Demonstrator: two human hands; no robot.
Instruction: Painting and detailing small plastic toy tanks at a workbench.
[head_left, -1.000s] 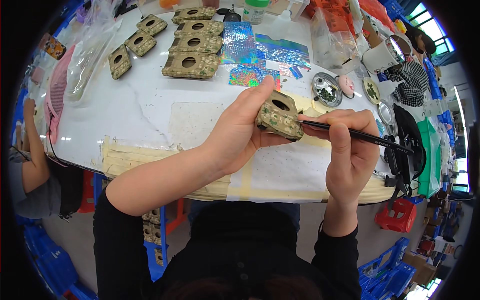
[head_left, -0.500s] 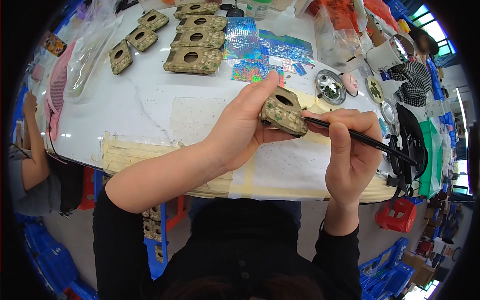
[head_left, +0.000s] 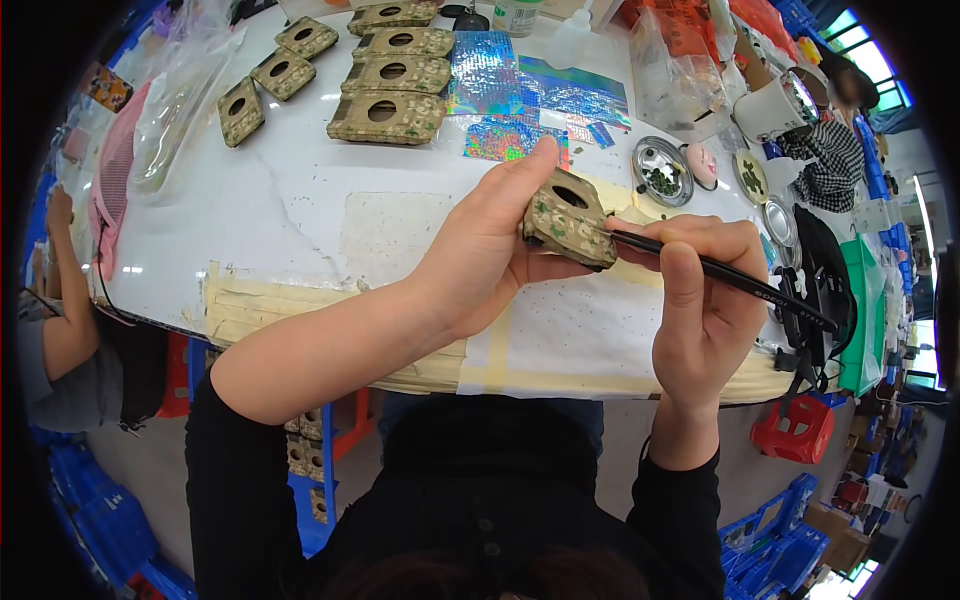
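Observation:
My left hand (head_left: 487,235) holds a small camouflage model tank hull (head_left: 567,233) tilted up over the table. A round dark opening sits in the hull's upper face. In my right hand (head_left: 703,300) are slim black tweezers (head_left: 735,277), gripped like a pen. Their tip meets the hull's right edge; whether anything is pinched in it is too small to tell. Similar camouflage hulls (head_left: 392,117) stand in a column at the back, with several more (head_left: 241,112) to their left. A round metal dish (head_left: 661,172) of small dark green pieces lies beyond my right hand.
Shiny holographic sheets (head_left: 484,75) lie behind my hands. White paper (head_left: 560,345) and masking tape (head_left: 260,310) cover the near edge. Plastic bags (head_left: 680,85), a white mug (head_left: 768,112) and a black bag (head_left: 822,285) crowd the right. A co-worker's arm (head_left: 72,290) shows at far left.
Almost nothing differs. The tweezers and my right hand have shifted very slightly at the hull's edge, and my left hand keeps its hold.

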